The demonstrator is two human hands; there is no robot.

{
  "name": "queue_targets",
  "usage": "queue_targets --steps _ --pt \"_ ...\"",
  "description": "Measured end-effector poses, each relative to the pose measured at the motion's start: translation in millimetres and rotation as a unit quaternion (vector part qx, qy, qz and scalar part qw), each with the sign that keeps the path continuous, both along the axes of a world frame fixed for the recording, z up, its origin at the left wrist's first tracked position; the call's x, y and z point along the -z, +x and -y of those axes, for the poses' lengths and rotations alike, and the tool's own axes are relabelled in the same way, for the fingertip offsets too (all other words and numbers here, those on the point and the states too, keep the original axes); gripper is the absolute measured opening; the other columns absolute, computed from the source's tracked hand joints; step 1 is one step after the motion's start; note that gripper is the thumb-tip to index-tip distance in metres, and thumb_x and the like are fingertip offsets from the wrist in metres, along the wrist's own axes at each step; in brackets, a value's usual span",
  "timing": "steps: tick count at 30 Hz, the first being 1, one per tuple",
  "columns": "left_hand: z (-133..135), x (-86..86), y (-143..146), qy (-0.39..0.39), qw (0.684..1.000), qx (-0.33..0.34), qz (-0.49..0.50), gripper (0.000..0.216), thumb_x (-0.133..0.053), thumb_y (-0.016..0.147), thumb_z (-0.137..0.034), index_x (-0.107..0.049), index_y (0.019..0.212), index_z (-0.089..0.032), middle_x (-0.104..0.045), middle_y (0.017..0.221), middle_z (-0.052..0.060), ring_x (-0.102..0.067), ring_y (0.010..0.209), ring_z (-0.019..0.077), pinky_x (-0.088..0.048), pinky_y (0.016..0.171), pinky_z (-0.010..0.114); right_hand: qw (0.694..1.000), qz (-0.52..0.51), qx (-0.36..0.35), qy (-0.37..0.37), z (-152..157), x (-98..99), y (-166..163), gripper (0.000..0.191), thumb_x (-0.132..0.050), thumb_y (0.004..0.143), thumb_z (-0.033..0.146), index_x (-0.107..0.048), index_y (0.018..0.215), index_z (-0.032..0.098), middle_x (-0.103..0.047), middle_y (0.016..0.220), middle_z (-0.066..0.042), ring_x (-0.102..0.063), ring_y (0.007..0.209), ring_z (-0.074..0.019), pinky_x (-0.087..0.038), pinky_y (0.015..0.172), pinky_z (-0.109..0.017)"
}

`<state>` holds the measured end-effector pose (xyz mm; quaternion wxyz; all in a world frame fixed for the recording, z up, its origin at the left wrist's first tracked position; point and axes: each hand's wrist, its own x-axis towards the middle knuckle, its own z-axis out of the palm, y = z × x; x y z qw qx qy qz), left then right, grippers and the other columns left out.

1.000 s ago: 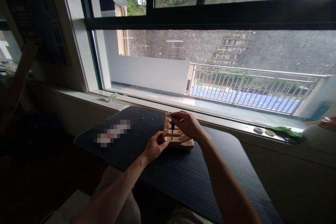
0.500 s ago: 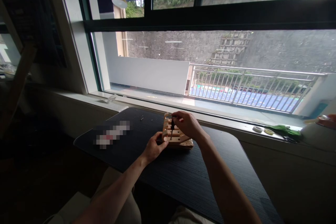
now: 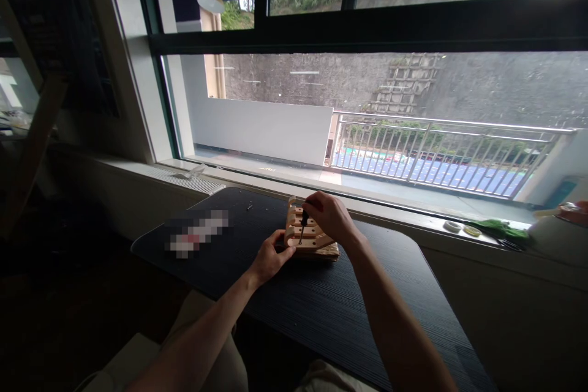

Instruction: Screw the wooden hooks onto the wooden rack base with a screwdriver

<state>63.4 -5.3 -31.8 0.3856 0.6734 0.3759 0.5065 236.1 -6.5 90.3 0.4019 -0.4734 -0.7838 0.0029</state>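
Observation:
On the dark table lies a pale wooden rack (image 3: 326, 251), made of several parallel strips with curved ends on a rough-edged board. My left hand (image 3: 271, 257) is closed on the curved end of the nearest strip, thumb and fingers around it. From above, my right hand (image 3: 331, 215) grips a screwdriver (image 3: 304, 222) with a dark handle. Its shaft stands nearly upright, leaning slightly, with the tip down at a hole in the nearest strip. Whether a screw sits in that hole is too small to tell. Dark holes show in the other strips.
The black table (image 3: 331, 312) has rounded corners and meets the windowsill. A pixelated item (image 3: 197, 236) and a small screw-like piece (image 3: 249, 207) lie on its left part. Tape rolls (image 3: 452, 226) and a green bundle (image 3: 498, 229) rest on the sill. Another person's hand (image 3: 576, 211) shows far right.
The screwdriver's handle has tilted slightly to the right, and my right hand has shifted a little with it. My left hand keeps its hold on the wooden rack.

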Motion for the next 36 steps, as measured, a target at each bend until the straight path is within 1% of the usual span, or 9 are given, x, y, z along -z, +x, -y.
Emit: queue_targets --steps 5,7,10,19,24,27,31,36 --pt "0.5 -1.4 0.4 0.007 1.0 -0.003 -0.003 0.026 -0.063 0.074 -0.027 -0.06 0.099 -0.018 -0.067 0.094 0.004 -0.061 0.089 0.0183 -0.047 0.081 0.027 1.0 0.011 -0.028 0.003 -0.6 3.2 -3.4 0.022 -0.051 0.085 0.03 -0.066 0.101 0.025 -0.068 0.091 -0.001 -0.059 0.073 -0.0134 -0.041 0.066 -0.024" --pt "0.8 -2.0 0.6 0.007 1.0 -0.002 -0.003 0.027 -0.062 0.074 -0.026 -0.06 0.099 -0.017 -0.067 0.095 0.004 -0.062 0.089 0.0182 -0.047 0.08 0.027 0.999 0.016 -0.037 -0.008 -1.9 5.4 -3.6 0.026 -0.05 0.085 0.027 -0.064 0.107 0.027 -0.069 0.09 -0.001 -0.061 0.072 -0.0139 -0.042 0.065 -0.024" --pt "0.8 -2.0 0.9 0.008 1.0 -0.004 -0.002 0.026 -0.063 0.074 -0.026 -0.06 0.099 -0.018 -0.067 0.094 0.003 -0.061 0.089 0.018 -0.047 0.082 0.027 0.999 0.021 -0.041 -0.023 -4.1 8.1 -3.0 0.031 -0.049 0.084 0.025 -0.061 0.113 0.028 -0.069 0.08 0.001 -0.062 0.069 -0.0146 -0.042 0.062 -0.024" --pt "0.7 -0.5 0.3 0.007 1.0 -0.003 0.001 0.023 -0.062 0.074 -0.026 -0.06 0.096 -0.018 -0.066 0.093 0.003 -0.062 0.087 0.0179 -0.048 0.078 0.027 1.0 0.013 -0.007 -0.009 -3.5 4.1 0.0 0.025 -0.055 0.08 0.031 -0.064 0.102 0.023 -0.062 0.065 0.002 -0.055 0.058 -0.013 -0.039 0.057 -0.024" --pt "1.9 -3.2 1.2 0.008 1.0 -0.004 0.001 0.027 -0.062 0.074 -0.026 -0.061 0.1 -0.018 -0.067 0.095 0.003 -0.062 0.088 0.018 -0.048 0.082 0.028 1.0 0.008 -0.023 -0.012 0.7 4.6 -6.3 0.024 -0.054 0.081 0.028 -0.064 0.103 0.025 -0.069 0.081 -0.002 -0.061 0.07 -0.0157 -0.044 0.062 -0.026" --pt "2.9 -4.9 1.6 0.005 1.0 -0.003 0.001 0.027 -0.062 0.074 -0.026 -0.061 0.099 -0.018 -0.067 0.093 0.003 -0.062 0.087 0.0178 -0.048 0.081 0.028 0.999 0.008 -0.039 -0.016 3.0 4.9 -9.3 0.025 -0.054 0.082 0.027 -0.064 0.105 0.027 -0.07 0.085 -0.002 -0.063 0.076 -0.0172 -0.045 0.065 -0.027" --pt "3.6 -5.5 1.8 0.003 1.0 -0.003 0.0 0.026 -0.062 0.074 -0.025 -0.061 0.099 -0.018 -0.067 0.091 0.003 -0.062 0.086 0.0177 -0.048 0.081 0.028 0.999 0.009 -0.049 -0.015 2.7 4.8 -10.0 0.028 -0.054 0.083 0.028 -0.062 0.109 0.028 -0.07 0.085 -0.001 -0.063 0.076 -0.0169 -0.046 0.066 -0.027" --pt "2.0 -2.8 1.6 0.001 1.0 -0.005 0.001 0.027 -0.062 0.074 -0.026 -0.061 0.099 -0.018 -0.067 0.091 0.003 -0.062 0.086 0.0174 -0.048 0.081 0.028 0.999 0.008 -0.05 -0.006 -0.4 5.2 -9.3 0.025 -0.052 0.084 0.028 -0.064 0.105 0.025 -0.069 0.087 -0.002 -0.061 0.075 -0.0156 -0.045 0.067 -0.026"
